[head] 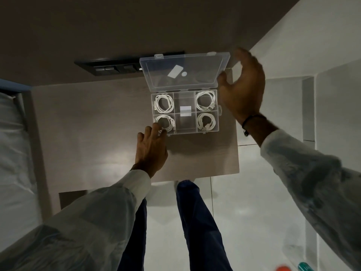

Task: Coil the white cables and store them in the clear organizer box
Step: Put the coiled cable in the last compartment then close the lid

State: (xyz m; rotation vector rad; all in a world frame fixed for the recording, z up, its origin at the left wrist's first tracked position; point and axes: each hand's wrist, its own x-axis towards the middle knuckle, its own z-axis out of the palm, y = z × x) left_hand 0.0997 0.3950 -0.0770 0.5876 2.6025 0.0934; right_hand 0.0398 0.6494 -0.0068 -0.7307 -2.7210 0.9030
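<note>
1. Clear organizer box (185, 132) sits on the surface (97, 124), near its far right corner, lid (184, 72) swung up and back. Four corner compartments each hold a coiled white cable (163, 103); the two middle compartments hold no cable.
2. Step in hand, judged: storing looks done, closing the lid comes next.
3. Right hand (242, 89) is at the lid's right edge, thumb touching or just beside it, other fingers spread; grip released, nothing clasped.
4. Left hand (151, 149) rests fingertips at the box's near left corner, by the near-left coil; grip released, apparently steadying the box.
5. Next move calls for swinging the lid forward and down, pressing the front latches shut, with no cable loop standing above its compartment.
6. Room: box lies close to the surface's right edge, floor beyond. Wall panel (117, 65) sits just behind the lid. Left of the box, open surface.
</note>
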